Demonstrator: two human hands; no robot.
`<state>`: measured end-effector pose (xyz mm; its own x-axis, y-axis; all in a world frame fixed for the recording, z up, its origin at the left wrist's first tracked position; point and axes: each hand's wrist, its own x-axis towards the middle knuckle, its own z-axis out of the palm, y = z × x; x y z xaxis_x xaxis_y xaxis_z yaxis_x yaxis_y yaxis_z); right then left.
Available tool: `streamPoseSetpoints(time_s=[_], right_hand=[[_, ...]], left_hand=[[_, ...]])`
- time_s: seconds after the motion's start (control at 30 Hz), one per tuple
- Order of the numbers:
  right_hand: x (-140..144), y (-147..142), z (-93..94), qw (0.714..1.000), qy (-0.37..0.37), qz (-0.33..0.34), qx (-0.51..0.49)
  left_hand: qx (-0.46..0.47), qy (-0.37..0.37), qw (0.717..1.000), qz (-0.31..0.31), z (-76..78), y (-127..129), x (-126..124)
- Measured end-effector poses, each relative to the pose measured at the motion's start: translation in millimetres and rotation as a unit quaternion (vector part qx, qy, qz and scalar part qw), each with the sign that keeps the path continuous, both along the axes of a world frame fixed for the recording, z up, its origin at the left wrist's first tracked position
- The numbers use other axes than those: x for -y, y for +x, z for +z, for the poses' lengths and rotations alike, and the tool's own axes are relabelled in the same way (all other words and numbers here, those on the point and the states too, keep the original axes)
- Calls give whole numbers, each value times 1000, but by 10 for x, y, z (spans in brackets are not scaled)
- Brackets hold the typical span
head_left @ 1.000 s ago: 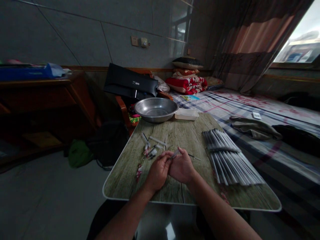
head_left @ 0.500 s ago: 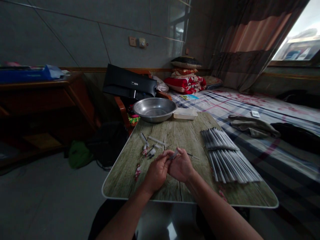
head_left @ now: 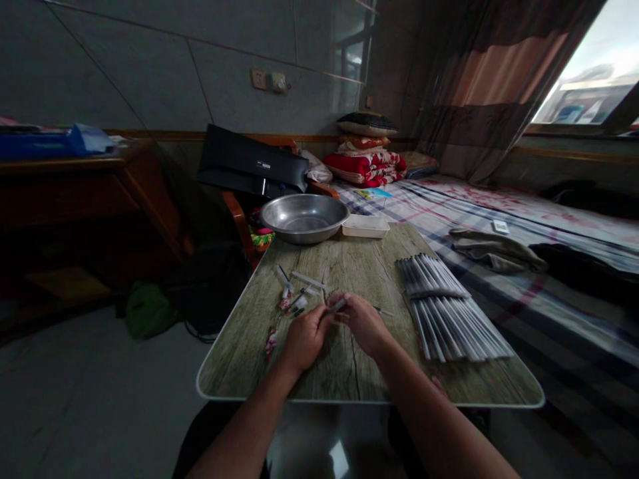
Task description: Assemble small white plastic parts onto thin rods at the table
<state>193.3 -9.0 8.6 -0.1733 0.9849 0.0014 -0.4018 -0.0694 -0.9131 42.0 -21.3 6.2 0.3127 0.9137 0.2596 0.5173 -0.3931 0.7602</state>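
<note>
head view, hands: left hand (head_left: pixel 303 336) and right hand (head_left: pixel 363 322) are meeting at frame centre, fingers closing together on a small clear plastic tube piece (head_left: pixel 337 307), one end each.
thing's place: piece is hanging just above the grey-green wood-grain tabletop (head_left: pixel 349 372), centre of frame.
loose parts: a scatter of small clear and dark pen bits (head_left: pixel 297 293) is lying just left of the hands, seemingly not yet handled.
done pile: a fanned row of thin grey rods (head_left: pixel 446 309) is lying right of centre; probably the finished lot, cannot tell for sure.
far edge: a round steel basin (head_left: pixel 303 217) and a shallow white plastic tray (head_left: pixel 365 226) are sitting at upper centre.
</note>
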Motion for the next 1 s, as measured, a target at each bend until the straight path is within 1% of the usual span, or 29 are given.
streamPoseSetpoints(time_s=[0.03, 0.07, 0.1, 0.17, 0.23, 0.3, 0.33, 0.4, 0.47, 0.53, 0.63, 0.7, 0.77, 0.83, 0.87, 0.93, 1.0], right_hand=[[-10, 35, 9, 997, 32, -34, 62], [-12, 69, 24, 990, 61, -49, 121], [-4, 102, 42, 981, 83, -47, 168], [37, 161, 87, 971, 96, -12, 219], [98, 222, 134, 966, 92, 26, 239], [156, 311, 184, 963, 89, 40, 251], [179, 374, 212, 962, 85, 35, 257], [210, 548, 281, 963, 68, -6, 261], [231, 789, 370, 962, 53, -75, 256], [264, 1082, 473, 953, 59, -158, 253], [376, 1557, 611, 911, 52, -253, 323], [493, 1850, 672, 873, 35, -295, 387], [625, 2093, 703, 824, 31, -314, 470], [746, 2272, 707, 769, 33, -316, 555], [793, 2337, 698, 750, 33, -303, 587], [851, 2431, 659, 726, 31, -269, 632], [861, 2493, 597, 712, 23, -243, 658]], left_hand=[[-21, 7, 1000, 3, -5, -18, -8], [-34, 14, 999, 2, -11, -31, -12], [-39, 19, 999, -5, -20, -39, -12], [-30, 22, 999, -31, -41, -36, -7], [-21, 26, 998, -59, -64, -18, -1], [-23, 50, 996, -66, -85, 4, -6], [-27, 73, 996, -50, -95, 13, -14], [-27, 131, 991, 17, -117, 19, -40], [-17, 179, 979, 95, -143, 12, -74], [-4, 205, 970, 131, -168, 0, -104], [-2, 217, 968, 125, -185, -10, -124], [-5, 213, 971, 111, -180, -9, -120], [-5, 206, 973, 102, -173, -8, -114], [-1, 202, 974, 101, -174, -12, -115], [1, 201, 974, 102, -179, -16, -119], [5, 200, 975, 101, -195, -26, -131], [8, 199, 975, 100, -210, -37, -142]])
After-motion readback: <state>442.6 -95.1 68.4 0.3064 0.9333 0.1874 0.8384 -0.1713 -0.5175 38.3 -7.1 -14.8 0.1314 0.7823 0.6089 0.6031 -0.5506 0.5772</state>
